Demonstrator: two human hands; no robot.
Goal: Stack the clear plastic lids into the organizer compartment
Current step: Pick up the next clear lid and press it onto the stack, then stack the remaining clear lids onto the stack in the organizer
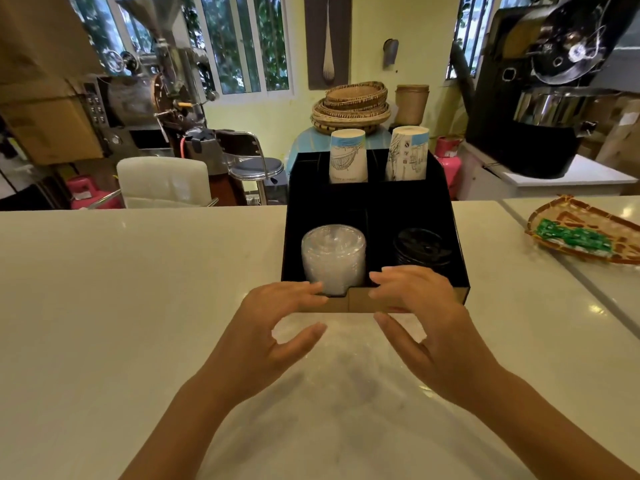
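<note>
Hovering just in front of the black organizer [375,202] on the pale counter [138,271]: left hand [266,337] and right hand [426,327], both spread wide, fingers curved, thumbs apart from the other fingers, nothing clasped in either. Facing each other across a gap, palms inward, fingertips near the cardboard-coloured front lip.

Sitting already in the front-left compartment: clear lids [333,259], nested into one stack, domes up. Standing upright, long axis vertical, top faces pointing at the ceiling, lower front edge showing through the cut-out of the front wall. Beside them, in the front-right compartment, black lids [420,249], a lower pile. Behind, two stacks of paper cups [348,155], upside down in the rear slots.

Judging from this, close to finished, perhaps only straightening left.

Risks from here: brushing the stack with the left fingertips, so near the cut-out, and tipping it against the divider or fanning the upper lids out of line; slippery, light plastic likely to slide under a slight sideways push. Pressing down unevenly could jam lids together. Knocking the front lip could shift the whole organizer along the smooth counter.
</note>
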